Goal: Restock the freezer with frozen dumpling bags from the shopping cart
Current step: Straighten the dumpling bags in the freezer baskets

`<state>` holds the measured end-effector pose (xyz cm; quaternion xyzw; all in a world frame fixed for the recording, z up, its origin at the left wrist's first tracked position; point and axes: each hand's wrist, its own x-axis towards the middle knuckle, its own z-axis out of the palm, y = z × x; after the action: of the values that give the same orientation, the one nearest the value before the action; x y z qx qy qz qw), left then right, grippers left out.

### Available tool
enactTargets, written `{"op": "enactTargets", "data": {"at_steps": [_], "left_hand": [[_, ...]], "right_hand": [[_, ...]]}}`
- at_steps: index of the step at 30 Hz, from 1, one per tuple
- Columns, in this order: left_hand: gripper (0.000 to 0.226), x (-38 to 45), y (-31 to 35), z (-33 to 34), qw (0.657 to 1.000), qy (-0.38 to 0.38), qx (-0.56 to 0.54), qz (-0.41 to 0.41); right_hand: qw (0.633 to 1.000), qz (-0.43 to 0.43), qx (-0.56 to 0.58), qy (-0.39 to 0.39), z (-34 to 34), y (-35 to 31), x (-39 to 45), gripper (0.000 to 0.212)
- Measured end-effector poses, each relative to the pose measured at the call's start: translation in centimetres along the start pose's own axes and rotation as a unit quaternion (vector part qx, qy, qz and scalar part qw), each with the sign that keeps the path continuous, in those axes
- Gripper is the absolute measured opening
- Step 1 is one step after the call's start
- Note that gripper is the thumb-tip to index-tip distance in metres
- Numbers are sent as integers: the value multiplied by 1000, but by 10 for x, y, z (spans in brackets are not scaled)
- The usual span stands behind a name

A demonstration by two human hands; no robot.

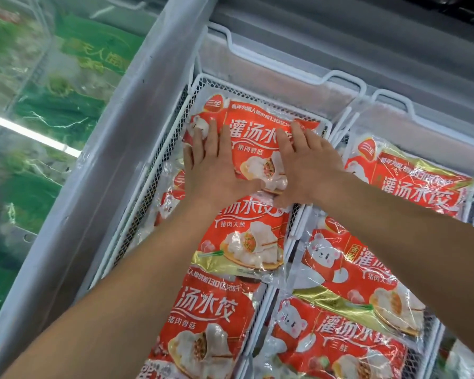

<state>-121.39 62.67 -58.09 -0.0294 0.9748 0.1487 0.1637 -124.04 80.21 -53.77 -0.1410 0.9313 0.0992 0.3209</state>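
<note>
A red dumpling bag (253, 125) lies flat at the far end of a white wire basket (203, 83) inside the open freezer. My left hand (208, 168) rests palm down on the bag's left part, fingers spread. My right hand (304, 162) presses flat on its right part, thumb tucked near the bag's lower edge. Neither hand wraps around the bag. Two more red bags (246, 236) (205, 324) lie nearer to me in the same basket, partly under my forearms. The shopping cart is out of view.
A second wire basket (389, 95) to the right holds several red dumpling bags (411, 184). The grey freezer frame (101, 165) runs diagonally on the left. Beyond it, a glass lid covers green packages (39, 113). The freezer's back wall (340, 45) is behind the baskets.
</note>
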Motion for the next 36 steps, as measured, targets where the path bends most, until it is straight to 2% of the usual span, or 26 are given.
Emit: {"op": "enactTargets", "data": {"at_steps": [5,6,8,10,13,15,18,20,24,27,30,32,34,36], "left_hand": [[136,10,-6,-3,999,-43,-24,7],[133,6,-6,-5,999,-31,-33,6],[121,-16,-11,-10,998,30,-54,-3],[109,-54,-21,-8,996,64,-58,-23],[116,-112,-43,9,999,-22,-5,-36],[118,-131,-57,16,998,-50,9,-24],[122,-137,-67,11,996,-83,10,-13],[124,-144,-74,12,996,-92,4,-9],[125,-145,-80,14,996,-81,-35,9],[122,-140,-82,17,997,-67,-38,3],[121,-143,-77,19,998,-36,-49,-8],[121,-142,-71,17,998,-5,-56,-7],[121,-136,-67,19,999,7,-35,-11],[121,-128,-67,22,1000,-12,-2,-20]], "right_hand": [[1000,20,4,14,-1,-8,-6,142],[999,5,16,39,-2,-9,-15,135],[991,-67,58,95,-2,-17,-41,109],[985,-133,71,81,2,-35,-69,81],[988,-145,38,-26,32,-72,-104,74],[989,-132,35,-56,52,-90,-126,76],[985,-152,83,-17,55,-96,-138,55],[984,-131,122,22,44,-93,-129,37],[986,-59,141,69,33,-89,-88,44],[980,6,178,93,39,-96,-68,31],[945,5,255,206,46,-102,-66,18],[916,-2,284,283,51,-100,-69,16],[909,-7,283,307,55,-93,-68,24],[928,-39,250,275,54,-88,-70,54]]}}
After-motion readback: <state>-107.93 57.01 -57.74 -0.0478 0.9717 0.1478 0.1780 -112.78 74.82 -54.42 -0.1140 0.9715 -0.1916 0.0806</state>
